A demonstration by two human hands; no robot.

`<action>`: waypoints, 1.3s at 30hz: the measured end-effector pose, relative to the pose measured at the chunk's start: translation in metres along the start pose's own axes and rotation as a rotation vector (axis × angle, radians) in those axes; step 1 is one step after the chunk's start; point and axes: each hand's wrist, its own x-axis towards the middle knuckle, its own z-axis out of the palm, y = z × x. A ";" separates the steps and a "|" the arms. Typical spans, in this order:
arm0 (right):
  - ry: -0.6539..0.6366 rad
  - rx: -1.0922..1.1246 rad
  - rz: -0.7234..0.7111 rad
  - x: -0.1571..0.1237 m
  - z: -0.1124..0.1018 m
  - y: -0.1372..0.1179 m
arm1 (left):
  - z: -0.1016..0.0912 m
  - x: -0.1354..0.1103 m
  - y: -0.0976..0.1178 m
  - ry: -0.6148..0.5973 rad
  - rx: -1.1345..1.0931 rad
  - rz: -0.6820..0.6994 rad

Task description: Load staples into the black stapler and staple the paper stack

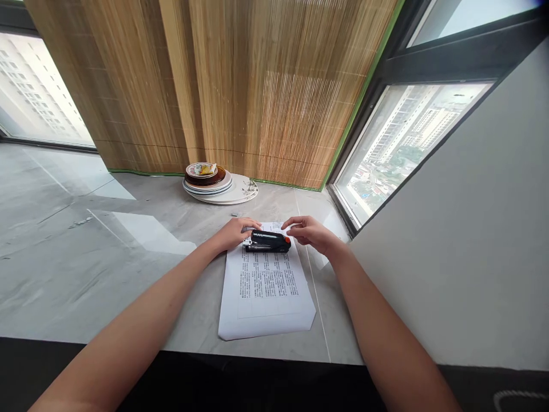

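A stack of printed paper sheets (266,292) lies on the grey marble ledge (86,252). A black stapler (266,241) with an orange end rests across the top of the sheets. My left hand (235,232) lies at the stapler's left end, fingers curled against it and the paper. My right hand (309,232) hovers at the stapler's right end, fingers bent, thumb and fingertips close to the orange tip; whether they grip it is unclear.
A pile of plates (214,184) with a brown bowl on top stands at the back against a bamboo blind (257,86). Windows (403,149) open to the right and far left. A grey wall (472,240) flanks the right.
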 end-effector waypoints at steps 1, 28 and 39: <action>0.043 -0.041 -0.079 0.000 0.004 -0.001 | 0.000 0.000 0.000 -0.003 -0.003 0.003; 0.507 -1.212 -1.080 0.004 0.037 0.006 | 0.005 0.000 0.018 0.044 -1.187 -0.299; 0.620 -0.768 -0.831 0.005 0.035 0.004 | -0.002 0.004 0.015 0.271 -1.354 -0.458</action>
